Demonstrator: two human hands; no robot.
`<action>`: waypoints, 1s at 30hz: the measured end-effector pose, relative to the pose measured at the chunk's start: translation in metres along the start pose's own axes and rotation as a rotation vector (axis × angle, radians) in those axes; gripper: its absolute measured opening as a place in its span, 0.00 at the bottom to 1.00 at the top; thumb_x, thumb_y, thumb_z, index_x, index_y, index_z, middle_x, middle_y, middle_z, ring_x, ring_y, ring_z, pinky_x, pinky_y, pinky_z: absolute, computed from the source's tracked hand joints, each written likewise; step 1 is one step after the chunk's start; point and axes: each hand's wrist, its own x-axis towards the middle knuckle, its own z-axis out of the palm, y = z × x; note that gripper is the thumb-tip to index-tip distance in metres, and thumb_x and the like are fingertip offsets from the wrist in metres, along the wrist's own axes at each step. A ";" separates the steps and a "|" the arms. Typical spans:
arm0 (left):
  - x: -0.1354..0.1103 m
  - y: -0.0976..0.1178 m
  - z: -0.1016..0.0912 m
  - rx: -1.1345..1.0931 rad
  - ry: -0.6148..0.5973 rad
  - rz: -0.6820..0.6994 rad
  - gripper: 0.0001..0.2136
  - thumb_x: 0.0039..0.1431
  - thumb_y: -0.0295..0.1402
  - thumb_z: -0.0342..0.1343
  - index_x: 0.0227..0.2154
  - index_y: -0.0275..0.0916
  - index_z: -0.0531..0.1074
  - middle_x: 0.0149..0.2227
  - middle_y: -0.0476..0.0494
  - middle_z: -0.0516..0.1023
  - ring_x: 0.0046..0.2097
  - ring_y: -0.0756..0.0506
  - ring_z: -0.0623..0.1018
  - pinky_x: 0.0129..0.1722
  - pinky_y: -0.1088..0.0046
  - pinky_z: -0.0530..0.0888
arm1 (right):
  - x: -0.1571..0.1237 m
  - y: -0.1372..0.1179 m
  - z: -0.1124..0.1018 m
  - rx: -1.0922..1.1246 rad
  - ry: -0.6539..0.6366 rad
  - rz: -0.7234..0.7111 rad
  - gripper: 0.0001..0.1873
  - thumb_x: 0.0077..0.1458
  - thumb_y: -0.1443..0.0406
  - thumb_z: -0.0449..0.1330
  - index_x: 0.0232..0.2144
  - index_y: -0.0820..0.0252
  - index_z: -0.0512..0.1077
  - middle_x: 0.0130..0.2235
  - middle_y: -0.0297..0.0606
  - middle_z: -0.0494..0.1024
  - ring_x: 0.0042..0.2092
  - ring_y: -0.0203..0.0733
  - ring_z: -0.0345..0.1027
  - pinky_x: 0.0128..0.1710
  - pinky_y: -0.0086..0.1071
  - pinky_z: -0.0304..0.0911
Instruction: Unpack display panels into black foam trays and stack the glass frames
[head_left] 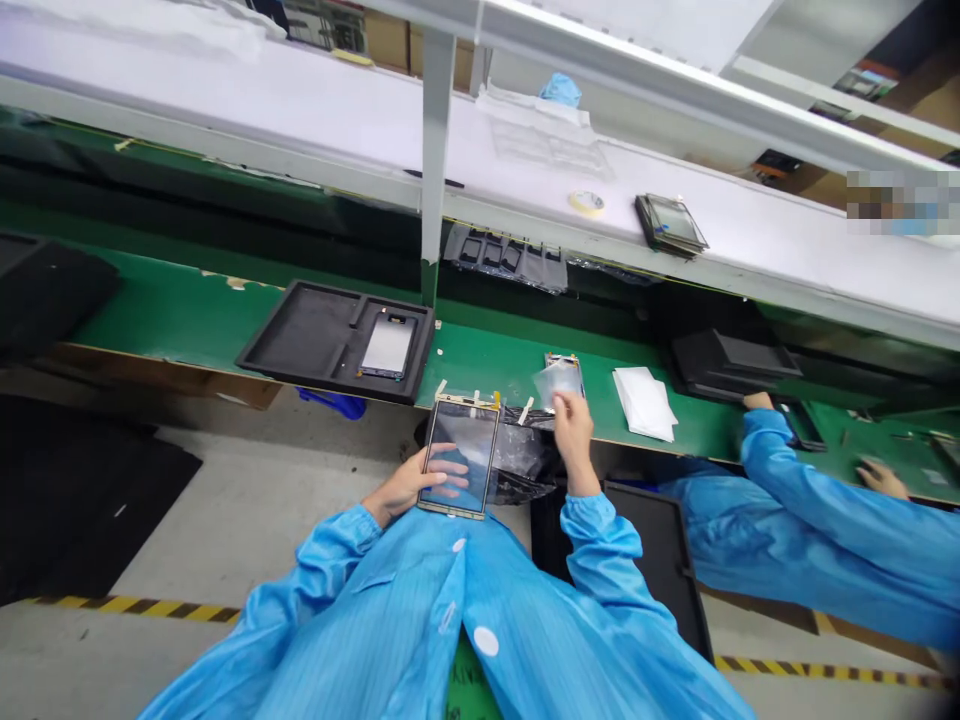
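The left hand (409,485) holds a gold-framed touch panel (459,455) from below, its fingers showing through the glass and its thumb closed on the near left edge; the panel tilts up over the lap, at the near edge of the green workbench (187,310). Just right of that grip, the right hand (574,430) is raised with its fingertips pinched shut on a thin clear film sheet (556,382), held upright. Directly behind the film a small gold-edged part (564,360) lies on the bench. Between the 2 hands and slightly below sits a crumpled clear plastic bag (521,455). Right of the right hand lies a stack of white wipes (643,402). Up and left of the panel, a black foam tray (315,340) carries 1 screen module (388,347) in a compartment on its right side. Farther right, a co-worker's blue sleeve (817,490) stretches to the bench. On the white shelf (315,105) above rest a tape roll (586,203) and a pile of panels (670,223).
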 end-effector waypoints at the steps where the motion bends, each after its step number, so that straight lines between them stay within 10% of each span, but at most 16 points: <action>1: -0.002 0.001 -0.001 0.000 -0.007 -0.001 0.30 0.51 0.31 0.70 0.57 0.41 0.67 0.50 0.30 0.82 0.50 0.30 0.83 0.48 0.50 0.79 | -0.009 -0.008 0.010 0.075 -0.153 0.038 0.20 0.58 0.50 0.59 0.41 0.58 0.76 0.44 0.46 0.80 0.48 0.50 0.74 0.54 0.47 0.67; 5: -0.006 0.004 -0.006 -0.011 -0.034 0.005 0.30 0.51 0.30 0.71 0.57 0.41 0.67 0.49 0.30 0.82 0.49 0.30 0.83 0.48 0.49 0.78 | -0.029 -0.037 0.054 0.422 -0.531 0.250 0.25 0.50 0.43 0.66 0.35 0.57 0.76 0.32 0.36 0.78 0.34 0.42 0.72 0.39 0.36 0.71; 15: -0.017 0.004 -0.036 -0.101 -0.208 0.090 0.23 0.44 0.35 0.74 0.44 0.37 0.78 0.42 0.33 0.86 0.45 0.34 0.84 0.53 0.51 0.74 | -0.069 -0.013 0.120 0.439 -0.833 0.426 0.24 0.33 0.49 0.76 0.20 0.54 0.69 0.22 0.35 0.71 0.23 0.40 0.62 0.21 0.33 0.59; 23: -0.045 -0.009 -0.049 -0.220 0.342 0.107 0.27 0.38 0.42 0.77 0.38 0.36 0.73 0.33 0.38 0.85 0.35 0.39 0.85 0.38 0.65 0.77 | -0.107 0.024 0.099 0.502 -1.287 0.624 0.29 0.40 0.50 0.77 0.44 0.51 0.77 0.32 0.34 0.76 0.27 0.35 0.64 0.27 0.28 0.57; 30: -0.043 -0.020 -0.043 -0.072 0.599 0.026 0.22 0.50 0.44 0.71 0.41 0.32 0.79 0.33 0.37 0.85 0.32 0.42 0.83 0.35 0.68 0.76 | -0.109 0.047 0.090 0.542 -1.290 0.777 0.15 0.40 0.59 0.74 0.29 0.62 0.79 0.22 0.30 0.69 0.24 0.30 0.56 0.25 0.27 0.50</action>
